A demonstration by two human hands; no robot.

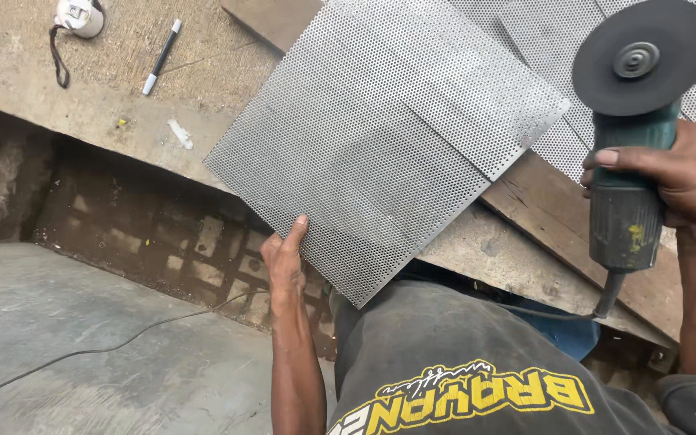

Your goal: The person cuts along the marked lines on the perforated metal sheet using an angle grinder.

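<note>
While the head camera is looking straight down, the entries are running as follows.

Left hand: the left hand (pixel 285 259) is pinching the lower left edge of the perforated metal sheet (pixel 388 137), thumb lying on top, other fingers hidden beneath.

Sheet: it is lying tilted, one corner hanging off the front edge of the concrete ledge (pixel 106 113) and pointing toward the person's torso; the far corner is resting over a wooden plank (pixel 565 217).

Right hand: the right hand (pixel 678 181) is wrapping closed around the green body of the angle grinder (pixel 630 161), thumb lying across the front.

Grinder: its dark disc (pixel 642 56) is facing up, sitting above the right corner of the sheet; whether it is touching the metal, cannot tell. Its cord is trailing down from the handle.

More sheets: further perforated sheets (pixel 541 32) are lying beyond, toward the ledge's far right corner.

Ledge, far left: a black-and-white marker (pixel 161 56) and a white tape measure (pixel 80 16) with a dark strap are lying well apart from the sheet.

Floor: a thin cable (pixel 106 348) is running across the concrete floor.
</note>
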